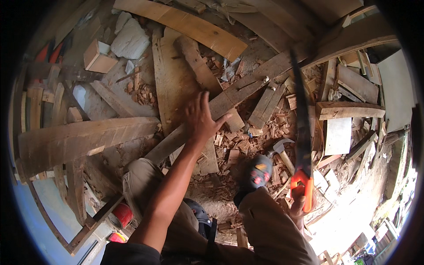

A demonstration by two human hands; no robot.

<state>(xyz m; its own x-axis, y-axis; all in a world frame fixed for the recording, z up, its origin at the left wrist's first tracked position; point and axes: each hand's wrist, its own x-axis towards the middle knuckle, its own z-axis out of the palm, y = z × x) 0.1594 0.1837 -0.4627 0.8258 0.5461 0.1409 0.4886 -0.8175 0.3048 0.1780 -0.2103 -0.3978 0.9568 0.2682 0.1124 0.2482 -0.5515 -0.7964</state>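
A long wooden plank [269, 68] runs diagonally from beside my left knee up to the right. My left hand [201, 118] lies on it with the fingers spread, holding nothing. Over at the right, my right hand [298, 206] is wrapped round the orange handle of a handsaw [303, 137]. Its long dark blade points away from me, apart from the plank as far as I can see. A hammer [287, 162] with a wooden handle lies among wood chips beside my shoe [258, 171]. On the plank sits a small dark rod [252, 84] with a pale end.
Wood chips and offcuts [240, 143] cover the floor. A thick beam [88, 134] juts in from the left. Another plank [190, 24] lies at the far side, and more boards [351, 110] are heaped at the right. A red can [121, 215] stands at the lower left.
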